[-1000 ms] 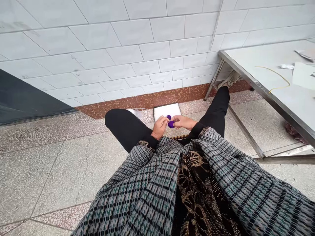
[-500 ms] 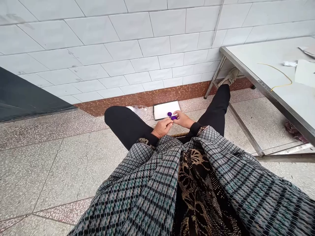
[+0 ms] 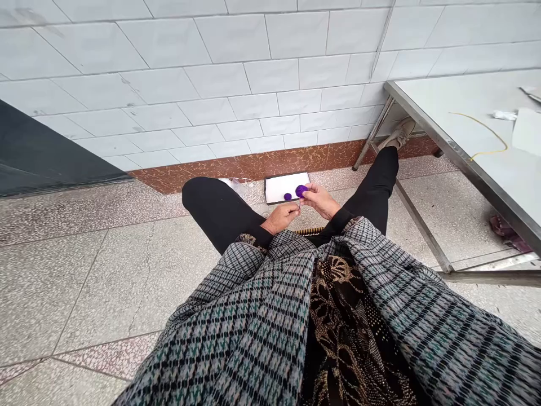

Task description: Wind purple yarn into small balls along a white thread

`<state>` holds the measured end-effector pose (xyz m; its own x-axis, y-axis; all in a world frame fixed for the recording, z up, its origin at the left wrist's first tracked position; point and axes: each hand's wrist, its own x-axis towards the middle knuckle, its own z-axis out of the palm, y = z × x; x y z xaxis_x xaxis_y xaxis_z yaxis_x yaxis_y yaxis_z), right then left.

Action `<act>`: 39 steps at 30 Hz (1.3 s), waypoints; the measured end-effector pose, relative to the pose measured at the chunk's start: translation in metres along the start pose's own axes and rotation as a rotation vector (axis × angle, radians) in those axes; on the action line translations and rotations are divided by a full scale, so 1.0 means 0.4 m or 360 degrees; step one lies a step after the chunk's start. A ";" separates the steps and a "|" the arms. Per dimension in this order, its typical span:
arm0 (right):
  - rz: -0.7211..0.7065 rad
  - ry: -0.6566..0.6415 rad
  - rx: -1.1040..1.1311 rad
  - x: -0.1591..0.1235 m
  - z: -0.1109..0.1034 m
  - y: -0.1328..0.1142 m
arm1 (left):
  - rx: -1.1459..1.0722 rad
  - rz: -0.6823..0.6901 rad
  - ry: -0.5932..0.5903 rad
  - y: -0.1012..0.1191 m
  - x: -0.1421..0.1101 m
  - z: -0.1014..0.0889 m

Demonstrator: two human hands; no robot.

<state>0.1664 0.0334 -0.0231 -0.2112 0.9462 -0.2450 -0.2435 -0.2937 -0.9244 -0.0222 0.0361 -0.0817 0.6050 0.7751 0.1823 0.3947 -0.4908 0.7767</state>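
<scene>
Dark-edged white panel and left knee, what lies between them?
In the head view, a tangle of white cord and, nearer the knee, something pale and plastic-looking.

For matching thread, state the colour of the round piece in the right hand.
The round piece is purple; the head view shows it.

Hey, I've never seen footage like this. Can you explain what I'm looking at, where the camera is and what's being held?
There is no machine here, just a person working bare-handed. The camera is worn on the head, looking forward and down past the checked jacket. The right hand holds a round purple piece; the left hand meets it just below, but what it may hold is too small to tell. A smaller purple piece shows against the white tray. On the table lie a yellow strand and a white sheet.
</scene>
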 end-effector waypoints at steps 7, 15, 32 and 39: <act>-0.0011 -0.0087 -0.1204 0.006 -0.009 0.031 | 0.0132 0.0116 0.0277 0.021 -0.009 -0.010; 0.0292 -0.0443 -0.0101 -0.019 0.001 -0.017 | 0.0036 -0.0026 0.0573 -0.006 0.002 -0.013; 0.0293 -0.0465 -0.0479 -0.011 -0.007 -0.008 | 0.0129 0.0048 0.0575 -0.006 0.003 -0.011; 0.0123 -0.0025 0.0066 0.000 0.004 -0.019 | 0.0187 0.0152 0.0129 -0.004 0.001 0.007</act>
<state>0.1668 0.0356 -0.0157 -0.2457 0.9183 -0.3105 -0.2649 -0.3717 -0.8897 -0.0207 0.0361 -0.0844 0.5878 0.7500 0.3034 0.4194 -0.6031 0.6785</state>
